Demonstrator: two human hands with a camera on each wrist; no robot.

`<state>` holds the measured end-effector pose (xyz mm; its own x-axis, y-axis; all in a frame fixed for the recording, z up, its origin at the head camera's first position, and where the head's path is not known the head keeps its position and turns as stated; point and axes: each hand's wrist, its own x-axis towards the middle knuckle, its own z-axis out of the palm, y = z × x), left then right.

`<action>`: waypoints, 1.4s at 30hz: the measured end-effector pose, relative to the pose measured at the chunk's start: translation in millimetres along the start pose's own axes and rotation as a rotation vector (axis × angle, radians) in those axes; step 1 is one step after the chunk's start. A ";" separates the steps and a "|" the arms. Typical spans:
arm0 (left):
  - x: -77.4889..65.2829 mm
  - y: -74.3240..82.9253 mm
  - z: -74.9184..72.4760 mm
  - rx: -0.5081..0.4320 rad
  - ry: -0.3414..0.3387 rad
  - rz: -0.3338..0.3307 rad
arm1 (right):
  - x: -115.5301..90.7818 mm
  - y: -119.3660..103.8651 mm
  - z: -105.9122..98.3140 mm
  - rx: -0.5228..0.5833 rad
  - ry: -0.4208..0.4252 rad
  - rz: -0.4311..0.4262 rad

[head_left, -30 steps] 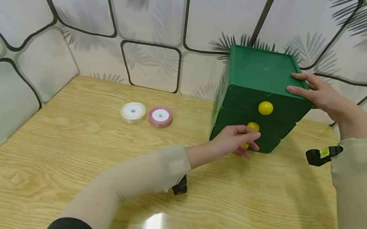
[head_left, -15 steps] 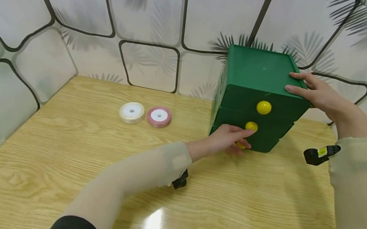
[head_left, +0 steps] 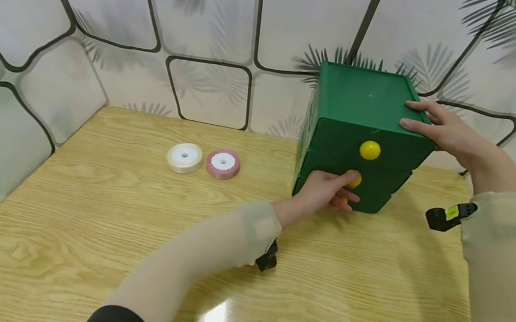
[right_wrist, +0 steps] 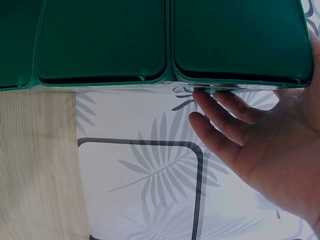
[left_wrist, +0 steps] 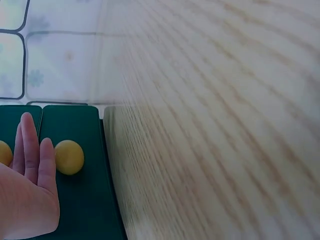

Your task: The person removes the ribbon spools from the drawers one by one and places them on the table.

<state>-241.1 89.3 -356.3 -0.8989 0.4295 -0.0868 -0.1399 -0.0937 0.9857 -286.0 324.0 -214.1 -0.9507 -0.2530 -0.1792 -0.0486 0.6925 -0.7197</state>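
Note:
A green drawer cabinet (head_left: 367,100) with a yellow round knob on each drawer stands at the back right. At the middle drawer's yellow knob (head_left: 355,179) is my left hand (head_left: 319,190), its thumb on the knob and the index finger mostly hidden. Its other fingers extend straight past the lower knob (left_wrist: 69,157) in the left wrist view. My right hand (head_left: 463,141) rests on the cabinet's top right edge, two digits lying on top. In the right wrist view the other fingers (right_wrist: 220,135) hang loosely along the side. All drawers look closed.
A cream ribbon roll (head_left: 184,158) and a pink ribbon roll (head_left: 223,164) lie side by side on the wooden table (head_left: 123,218), left of the cabinet. A patterned wall covering (head_left: 222,11) rises behind the table.
My left hand has shifted beside the lower knobs, and its thumb has risen onto the middle knob. The right hand stays on the cabinet's edge, and the ribbon rolls lie where they were.

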 end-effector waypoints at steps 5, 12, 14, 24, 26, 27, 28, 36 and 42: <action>-1.6 -1.3 1.1 0.005 0.015 0.006 | 0.0 -0.1 1.6 -0.007 0.006 -0.011; -6.6 -2.5 0.9 0.004 0.021 -0.020 | -0.1 -2.4 3.4 -0.007 0.006 -0.013; -9.5 -2.5 0.9 0.000 0.014 -0.034 | 0.0 -2.7 3.6 -0.009 0.005 -0.013; -29.7 -3.8 3.2 0.030 -0.030 -0.067 | 1.8 -2.8 3.8 -0.014 0.008 -0.014; -33.6 -4.7 4.7 0.030 -0.032 -0.070 | 1.7 -2.5 4.1 -0.014 0.007 -0.017; -35.6 -5.2 5.2 0.033 -0.035 -0.071 | 1.6 -2.4 4.2 -0.013 0.008 -0.018; -37.6 -5.6 5.7 0.032 -0.035 -0.072 | 1.5 -2.2 4.2 -0.014 0.009 -0.017; -54.4 -8.3 11.4 0.045 -0.048 -0.089 | -0.1 -1.4 3.0 -0.023 0.013 -0.016; -69.3 -10.2 19.1 0.031 -0.041 -0.115 | -0.3 -2.4 1.0 -0.032 0.005 0.015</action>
<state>-169.4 77.6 -357.6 -0.8595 0.4726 -0.1945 -0.2282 -0.0143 0.9735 -285.3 321.7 -213.0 -0.9530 -0.2387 -0.1865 -0.0435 0.7173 -0.6954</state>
